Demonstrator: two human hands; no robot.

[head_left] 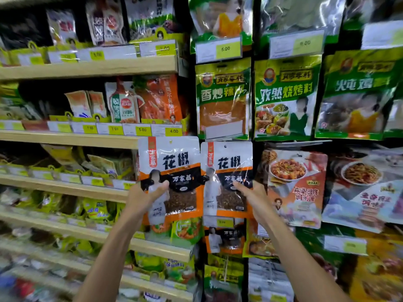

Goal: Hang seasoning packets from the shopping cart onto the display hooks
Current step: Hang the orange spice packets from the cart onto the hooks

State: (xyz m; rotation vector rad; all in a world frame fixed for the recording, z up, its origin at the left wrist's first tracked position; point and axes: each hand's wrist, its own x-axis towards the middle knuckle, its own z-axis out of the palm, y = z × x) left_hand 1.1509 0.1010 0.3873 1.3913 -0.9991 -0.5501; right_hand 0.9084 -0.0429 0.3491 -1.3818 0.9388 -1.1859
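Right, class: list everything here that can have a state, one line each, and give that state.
left packet, upright, held up, not on a hook
right packet, upright, held up; hooked or not, cannot tell
left hand, gripping the left packet
right hand, gripping the right packet
green packets, hanging in a row above

single head view, facing forward, near behind the left hand (145, 198) and right hand (253, 200) gripping packets (174, 159); shelves (87, 66) left of the grip, hanging packs (285, 99) right.
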